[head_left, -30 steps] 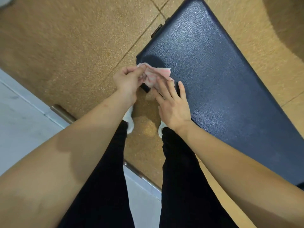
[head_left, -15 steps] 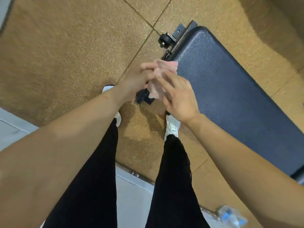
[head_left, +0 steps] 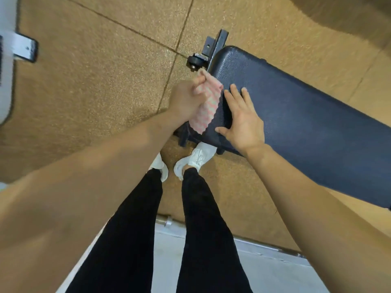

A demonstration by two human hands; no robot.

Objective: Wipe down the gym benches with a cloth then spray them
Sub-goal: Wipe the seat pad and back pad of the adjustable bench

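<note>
Gripping the pink cloth (head_left: 206, 108) at the end of the bench (head_left: 306, 127), the left hand (head_left: 186, 100) leads; the right hand (head_left: 245, 123), spread open, seemingly rests on the bench, whose length runs off rightward

I count one dark bench (head_left: 296, 123) at the right of the frame, one pink cloth (head_left: 206, 108) at centre, two hands, my left hand (head_left: 186, 102) and right hand (head_left: 245, 125), two white shoes (head_left: 196, 159) below them, and one black wheel (head_left: 194, 63) above.

Warm dim indoor light; motion blur throughout; wide-angle stretch at edges.
</note>
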